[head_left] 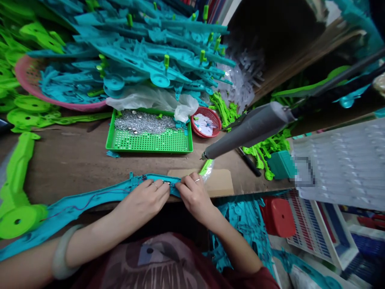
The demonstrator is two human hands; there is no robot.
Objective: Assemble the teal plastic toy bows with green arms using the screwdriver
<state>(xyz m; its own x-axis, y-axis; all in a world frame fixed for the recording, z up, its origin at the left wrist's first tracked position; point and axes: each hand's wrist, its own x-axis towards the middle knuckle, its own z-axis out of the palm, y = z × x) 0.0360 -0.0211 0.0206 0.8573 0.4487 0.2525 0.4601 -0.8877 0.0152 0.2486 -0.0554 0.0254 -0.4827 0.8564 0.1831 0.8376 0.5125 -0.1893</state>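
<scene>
A long blue plastic shell [90, 199] lies along the front edge of the bench, its open inner side facing up. A thin purple-red wire runs inside it, and small dark parts show near its right end. My left hand [152, 196] is closed over that end, fingertips pressed down inside the shell beside the small parts. From the right, my right hand [194, 194] grips the shell's tip with bent, closed fingers. Whatever small piece may lie under the fingertips is hidden. A grey hanging power screwdriver [246, 128] points down toward the bench, just beyond my right hand.
A green tray [150, 140] of small metal screws stands behind the shell, with a red basket [206, 122] beside it. Blue shells [144, 48] are piled at the back. Green parts [22, 218] lie left; cardboard [221, 182] lies near my right hand.
</scene>
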